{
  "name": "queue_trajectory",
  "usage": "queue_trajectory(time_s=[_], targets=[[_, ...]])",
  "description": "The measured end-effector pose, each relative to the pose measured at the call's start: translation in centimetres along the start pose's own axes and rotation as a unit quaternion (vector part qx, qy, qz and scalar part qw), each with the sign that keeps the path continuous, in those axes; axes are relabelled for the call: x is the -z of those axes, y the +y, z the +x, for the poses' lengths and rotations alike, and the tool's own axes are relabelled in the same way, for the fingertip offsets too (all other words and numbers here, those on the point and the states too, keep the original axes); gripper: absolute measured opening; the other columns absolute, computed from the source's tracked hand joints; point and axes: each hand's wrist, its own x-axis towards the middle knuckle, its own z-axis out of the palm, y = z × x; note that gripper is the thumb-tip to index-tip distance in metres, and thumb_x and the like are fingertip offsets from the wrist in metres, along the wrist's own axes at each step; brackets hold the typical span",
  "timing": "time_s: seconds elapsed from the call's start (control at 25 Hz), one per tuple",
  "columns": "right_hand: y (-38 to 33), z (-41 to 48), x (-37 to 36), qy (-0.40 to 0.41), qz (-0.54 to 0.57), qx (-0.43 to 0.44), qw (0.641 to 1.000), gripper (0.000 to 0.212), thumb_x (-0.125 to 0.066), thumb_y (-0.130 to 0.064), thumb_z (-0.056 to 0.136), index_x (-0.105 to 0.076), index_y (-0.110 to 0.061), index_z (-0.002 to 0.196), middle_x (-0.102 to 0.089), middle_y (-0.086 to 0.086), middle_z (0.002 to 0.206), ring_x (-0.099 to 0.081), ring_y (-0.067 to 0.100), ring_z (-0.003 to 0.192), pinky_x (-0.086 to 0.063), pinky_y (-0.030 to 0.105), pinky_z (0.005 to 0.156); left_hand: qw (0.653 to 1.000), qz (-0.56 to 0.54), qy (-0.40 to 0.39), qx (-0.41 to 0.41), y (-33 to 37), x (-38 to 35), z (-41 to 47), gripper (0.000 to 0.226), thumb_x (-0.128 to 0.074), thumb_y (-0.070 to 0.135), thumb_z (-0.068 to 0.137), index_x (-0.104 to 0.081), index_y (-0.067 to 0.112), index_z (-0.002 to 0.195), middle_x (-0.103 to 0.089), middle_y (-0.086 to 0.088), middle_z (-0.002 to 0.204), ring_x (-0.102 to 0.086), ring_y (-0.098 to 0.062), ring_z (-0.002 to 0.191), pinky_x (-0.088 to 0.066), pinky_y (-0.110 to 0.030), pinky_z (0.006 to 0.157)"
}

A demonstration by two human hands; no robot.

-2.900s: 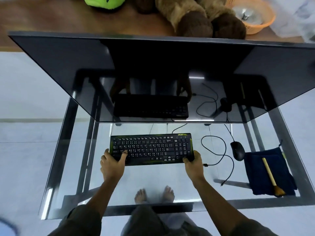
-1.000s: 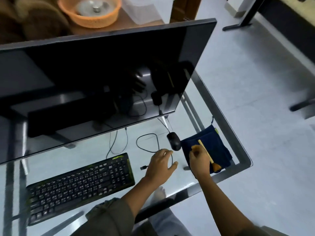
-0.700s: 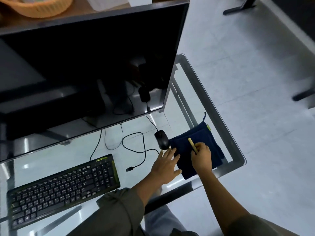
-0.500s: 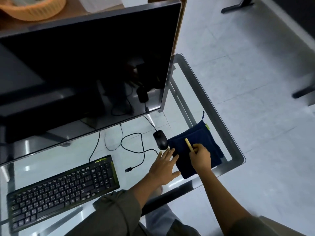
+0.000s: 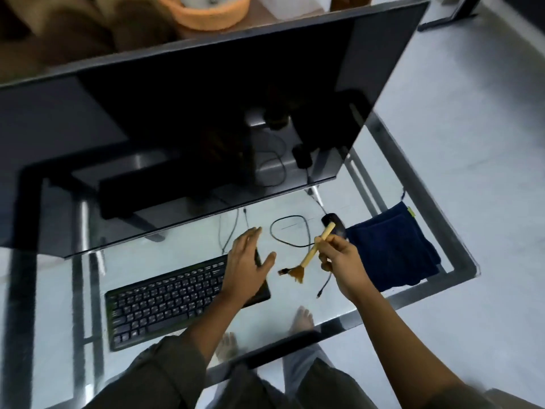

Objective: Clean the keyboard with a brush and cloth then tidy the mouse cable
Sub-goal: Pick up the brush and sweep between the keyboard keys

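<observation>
A black keyboard [image 5: 174,302] lies on the glass desk [image 5: 460,270], angled up to the right. My left hand [image 5: 247,265] rests open on its right end, fingers spread. My right hand [image 5: 342,258] holds a small brush [image 5: 309,256] by its wooden handle, bristles pointing down-left just off the keyboard's right end. The black mouse [image 5: 334,224] sits behind the brush handle, partly hidden. Its cable [image 5: 287,231] loops on the glass, and the plug end lies loose near the bristles. A folded dark blue cloth [image 5: 395,246] lies at the right side of the desk.
A large dark monitor [image 5: 191,113] stands over the back of the desk. Behind it are an orange basket [image 5: 206,13] and a brown plush toy [image 5: 73,33]. The desk's metal frame edge runs close to the cloth. My bare feet [image 5: 300,320] show through the glass.
My right hand has lifted the brush off the blue cloth and carried it left toward the keyboard. My left hand has moved from beside the cloth onto the keyboard's right end.
</observation>
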Motion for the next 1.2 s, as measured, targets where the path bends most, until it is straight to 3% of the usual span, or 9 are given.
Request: queue_trajectory(time_s=[0.12,0.28,0.44,0.64,0.76,0.84,0.92,1.04,1.2], targets=[[2.0,-2.0,-7.6,-0.030,-0.006,0.002,1.000,0.008,-0.063,-0.008,0.092,-0.068,-0.004,0.088,-0.051,0.014,0.071,-0.043,0.019,0.061,-0.033,0.027,0.052,0.998,0.013,0.039,0.055,-7.2,6.1,-4.8,0.073,-0.045,0.062,0.092,-0.042,0.015,0.148,-0.043,-0.006,0.149,-0.038,-0.021,0.139,-0.035,-0.039,0.115],[4.6,-5.1,-17.6,-0.072,-0.084,0.005,0.994,0.015,-0.061,-0.008,0.095,-0.068,-0.012,0.082,-0.062,0.005,0.065,-0.050,0.016,0.056,-0.037,0.024,0.049,0.980,0.047,0.106,0.160,-15.8,12.3,-11.6,0.079,-0.042,0.068,0.089,-0.042,0.013,0.146,-0.044,-0.010,0.149,-0.035,-0.028,0.142,-0.032,-0.050,0.117],[7.2,-7.4,-25.7,-0.142,-0.157,0.040,0.977,0.016,-0.056,-0.006,0.098,-0.069,-0.011,0.089,-0.063,0.007,0.069,-0.051,0.016,0.054,-0.039,0.022,0.047,0.963,0.018,0.133,0.234,-22.2,15.6,-18.1,0.090,-0.049,0.074,0.082,-0.038,0.012,0.147,-0.042,-0.013,0.151,-0.033,-0.031,0.144,-0.030,-0.052,0.119],[10.4,-8.9,-31.2,-0.179,-0.314,0.102,0.927,0.019,-0.061,-0.022,0.097,-0.071,-0.022,0.114,-0.069,-0.007,0.073,-0.054,0.011,0.058,-0.041,0.024,0.055,0.983,0.075,0.040,0.166,-26.1,15.6,-21.0,0.108,-0.064,0.075,0.072,-0.028,0.012,0.152,-0.036,-0.008,0.158,-0.026,-0.027,0.150,-0.026,-0.055,0.120],[11.3,-10.1,-33.1,-0.257,-0.414,0.099,0.868,0.028,-0.062,-0.029,0.096,-0.069,-0.021,0.122,-0.071,-0.019,0.097,-0.062,-0.013,0.073,-0.040,0.005,0.065,0.982,0.128,-0.012,0.136,-27.9,15.2,-21.0,0.113,-0.059,0.080,0.072,-0.024,0.012,0.155,-0.032,-0.007,0.161,-0.022,-0.023,0.152,-0.025,-0.055,0.121],[11.5,-10.3,-33.7,-0.261,-0.456,0.122,0.842,0.030,-0.061,-0.032,0.096,-0.068,-0.022,0.124,-0.072,-0.015,0.104,-0.058,-0.019,0.072,-0.039,0.002,0.064,0.981,0.138,-0.012,0.140,-28.0,15.1,-21.1,0.114,-0.056,0.082,0.074,-0.023,0.010,0.156,-0.030,-0.008,0.162,-0.020,-0.022,0.153,-0.022,-0.051,0.123],[11.5,-9.9,-34.3,-0.224,-0.467,0.144,0.843,0.031,-0.060,-0.036,0.096,-0.068,-0.022,0.123,-0.074,-0.008,0.107,-0.059,-0.011,0.069,-0.042,0.006,0.063,0.980,0.141,-0.007,0.143,-28.2,15.1,-21.0,0.115,-0.054,0.084,0.074,-0.024,0.009,0.155,-0.030,-0.009,0.162,-0.021,-0.023,0.153,-0.022,-0.048,0.124],[11.3,-9.9,-35.0,-0.274,-0.474,0.126,0.828,0.030,-0.062,-0.033,0.096,-0.070,-0.019,0.121,-0.073,-0.010,0.108,-0.061,-0.014,0.077,-0.043,0.006,0.071,0.979,0.143,-0.011,0.146,-28.3,15.1,-20.9,0.115,-0.052,0.086,0.074,-0.026,0.009,0.155,-0.031,-0.008,0.161,-0.022,-0.023,0.152,-0.021,-0.047,0.124],[11.2,-9.3,-35.9,-0.223,-0.481,0.178,0.829,0.030,-0.061,-0.031,0.097,-0.068,-0.020,0.124,-0.073,-0.012,0.108,-0.062,-0.005,0.064,-0.041,0.005,0.060,0.979,0.143,-0.010,0.148,-28.3,15.1,-20.9,0.114,-0.052,0.085,0.074,-0.028,0.009,0.154,-0.033,-0.009,0.160,-0.024,-0.024,0.152,-0.021,-0.046,0.124]])
